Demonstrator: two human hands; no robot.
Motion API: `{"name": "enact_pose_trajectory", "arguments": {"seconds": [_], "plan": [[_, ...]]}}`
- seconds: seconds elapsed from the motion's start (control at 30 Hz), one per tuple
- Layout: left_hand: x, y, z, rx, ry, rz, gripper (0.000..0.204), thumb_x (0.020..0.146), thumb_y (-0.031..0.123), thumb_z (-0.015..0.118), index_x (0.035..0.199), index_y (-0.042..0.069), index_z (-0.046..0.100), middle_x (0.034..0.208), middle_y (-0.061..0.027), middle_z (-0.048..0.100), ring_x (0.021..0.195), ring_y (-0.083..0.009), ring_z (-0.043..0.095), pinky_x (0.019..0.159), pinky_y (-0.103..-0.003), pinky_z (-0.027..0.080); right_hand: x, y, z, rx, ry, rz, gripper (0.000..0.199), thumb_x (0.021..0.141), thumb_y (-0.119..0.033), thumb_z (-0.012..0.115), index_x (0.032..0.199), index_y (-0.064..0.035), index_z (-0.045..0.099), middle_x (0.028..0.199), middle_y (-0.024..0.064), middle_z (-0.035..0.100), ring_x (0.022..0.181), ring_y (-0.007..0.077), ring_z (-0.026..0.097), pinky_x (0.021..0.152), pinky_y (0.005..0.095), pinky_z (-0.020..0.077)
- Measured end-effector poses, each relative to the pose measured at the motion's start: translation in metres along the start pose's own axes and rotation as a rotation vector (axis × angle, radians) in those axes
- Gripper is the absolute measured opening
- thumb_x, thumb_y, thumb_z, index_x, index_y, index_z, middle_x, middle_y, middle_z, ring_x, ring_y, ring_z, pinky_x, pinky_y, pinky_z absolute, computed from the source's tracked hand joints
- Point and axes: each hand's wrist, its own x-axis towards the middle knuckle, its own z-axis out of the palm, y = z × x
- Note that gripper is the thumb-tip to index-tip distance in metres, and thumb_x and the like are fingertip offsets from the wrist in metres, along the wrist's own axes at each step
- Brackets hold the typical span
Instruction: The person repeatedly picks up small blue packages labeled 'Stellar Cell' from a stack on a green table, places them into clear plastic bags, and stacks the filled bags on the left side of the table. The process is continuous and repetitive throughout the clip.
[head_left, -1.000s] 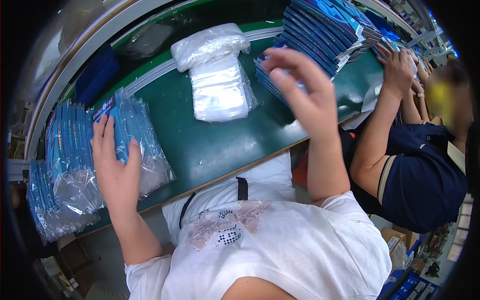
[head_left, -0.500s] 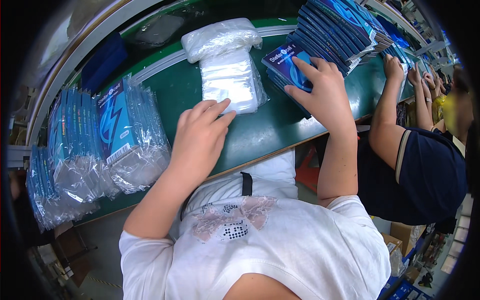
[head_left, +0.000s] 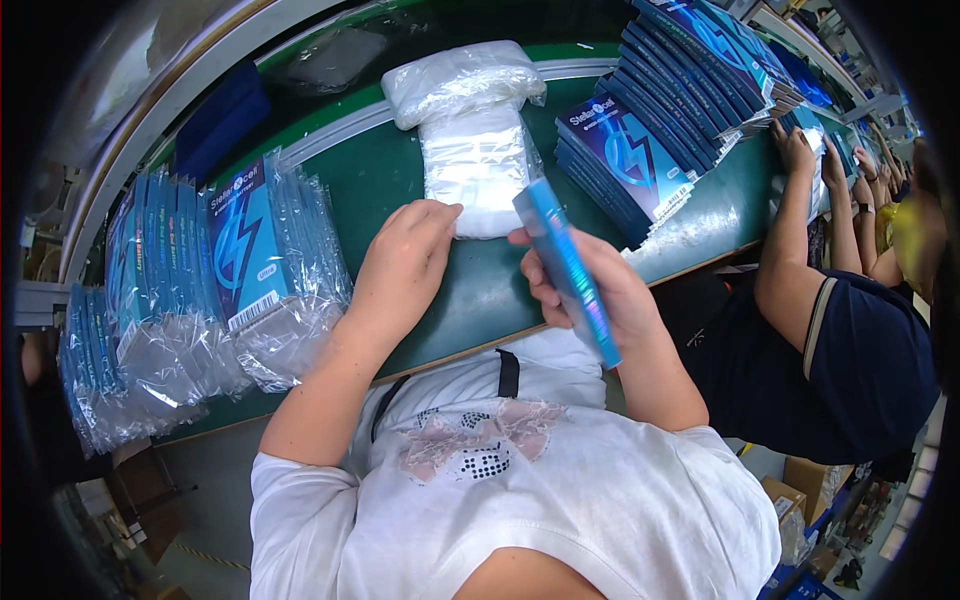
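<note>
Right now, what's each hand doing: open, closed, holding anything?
Left hand: fingers curled down on the near end of the clear plastic bag stack; a firm grip cannot be told.
Right hand: closed around a flat blue box, held edge-up.

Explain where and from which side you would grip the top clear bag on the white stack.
Probably pinch the near end of the top clear bag, coming from the person's side, where the left hand already touches it. The bags lie flat with that short edge free; the far end sits under a bunched bag.
</note>
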Motion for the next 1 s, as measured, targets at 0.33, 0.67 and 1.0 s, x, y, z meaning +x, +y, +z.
{"name": "enact_pose_trajectory", "arguments": {"seconds": [0.33,0.67,1.0], "plan": [[0.006,0.003,-0.003,-0.189,0.027,-0.147,0.014,0.075,0.002,0.067,0.089,0.003,0.069,0.077,-0.0087,0.058,0.076,-0.0228,0.061,0.066,-0.03,0.048,0.024,0.02,0.003,0.032,-0.127,0.043,0.071,0.084,-0.002,0.062,0.141,0.0095,0.022,0.119,0.0203,0.056,0.099,0.02,0.063,0.084,0.0298,0.0523],[-0.002,0.005,-0.011,-0.418,-0.033,-0.527,0.01,0.081,0.0,0.062,0.091,-0.002,0.065,0.084,-0.0043,0.064,0.075,-0.0103,0.061,0.069,-0.024,0.049,0.009,0.01,-0.01,-0.212,0.155,-0.077,0.052,0.086,0.0,0.057,0.133,0.0109,0.038,0.113,0.0172,0.06,0.092,0.0165,0.064,0.08,0.0268,0.052],[-0.017,0.032,-0.003,-0.51,-0.002,-0.289,0.008,0.084,0.003,0.062,0.092,0.001,0.06,0.079,-0.0052,0.061,0.067,-0.0116,0.06,0.065,-0.025,0.048,0.012,0.031,-0.001,-0.185,0.452,-0.344,0.015,0.081,-0.008,0.071,0.084,-0.0009,0.058,0.08,0.0075,0.065,0.071,0.0079,0.06,0.065,0.0209,0.0478]]}}
